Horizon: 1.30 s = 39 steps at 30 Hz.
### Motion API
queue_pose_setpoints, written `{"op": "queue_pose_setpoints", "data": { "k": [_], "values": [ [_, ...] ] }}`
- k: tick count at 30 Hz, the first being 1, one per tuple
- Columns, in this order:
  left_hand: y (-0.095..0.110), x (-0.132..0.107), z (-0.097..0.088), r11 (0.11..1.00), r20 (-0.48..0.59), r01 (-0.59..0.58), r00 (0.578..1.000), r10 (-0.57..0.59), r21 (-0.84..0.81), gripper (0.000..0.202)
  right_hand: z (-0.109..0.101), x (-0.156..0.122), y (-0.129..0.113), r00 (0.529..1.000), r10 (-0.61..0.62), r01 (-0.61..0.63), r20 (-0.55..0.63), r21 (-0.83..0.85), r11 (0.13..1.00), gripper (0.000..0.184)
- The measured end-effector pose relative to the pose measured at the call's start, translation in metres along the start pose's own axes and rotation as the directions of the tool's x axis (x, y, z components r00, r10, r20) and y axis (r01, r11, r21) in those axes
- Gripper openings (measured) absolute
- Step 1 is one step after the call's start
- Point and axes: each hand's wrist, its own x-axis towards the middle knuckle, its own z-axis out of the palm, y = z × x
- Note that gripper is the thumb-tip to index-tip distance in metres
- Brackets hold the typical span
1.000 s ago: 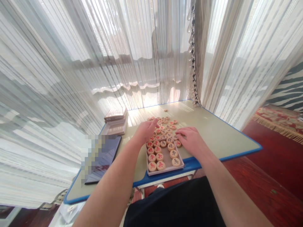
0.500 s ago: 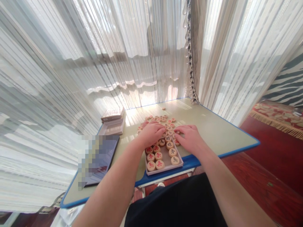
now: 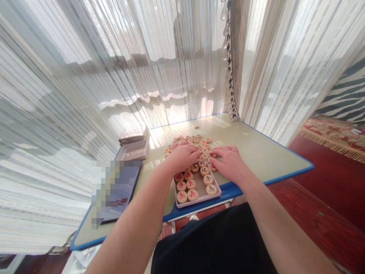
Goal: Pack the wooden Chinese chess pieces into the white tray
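left hand [image 3: 182, 158] and right hand [image 3: 229, 164] spread over wooden xiangqi pieces [image 3: 199, 163]

red and black characters read clearly on the nearest discs: red 兵 and 馬 at the front of a shallow tray [image 3: 200, 195], black 馬 and 車 along its right side. the tray sits at the near edge of the blue-trimmed counter [image 3: 256, 152], holding neat rows, with more pieces loose beyond it and a lone piece [image 3: 195, 126] further off. both arms reach forward, palms down, the grip wide on each hand, fingers spread and lightly curved over the pieces, nothing visibly pinched; anything under the palms is hidden. a stack of flat boxes [image 3: 133, 135] lies to the left.
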Motion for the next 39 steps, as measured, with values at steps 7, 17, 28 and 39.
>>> {"op": "queue_pose_setpoints", "data": {
  "k": [7,17,28,39],
  "values": [
    [0.0031,-0.0010,0.0016,0.999,-0.014,-0.008,1.000,0.008,0.052,0.041,0.0006,-0.0006,0.0014,1.000,-0.003,0.003,-0.011,0.008,1.000,0.023],
    [0.0026,-0.0019,0.0022,0.994,0.002,-0.030,1.000,0.030,0.105,0.037,0.0001,-0.0003,0.0003,1.000,-0.006,0.006,-0.016,0.000,1.000,0.023],
    [0.0101,-0.0040,-0.0033,0.996,0.018,-0.029,0.999,0.028,0.088,0.037,-0.0010,0.0001,-0.0005,0.999,-0.032,0.032,-0.012,0.006,0.999,0.022],
    [0.0096,-0.0027,-0.0012,0.966,-0.022,0.054,0.998,-0.061,-0.254,0.032,-0.0010,-0.0008,-0.0002,0.999,0.024,-0.022,-0.049,0.022,1.000,0.024]
  ]
}}
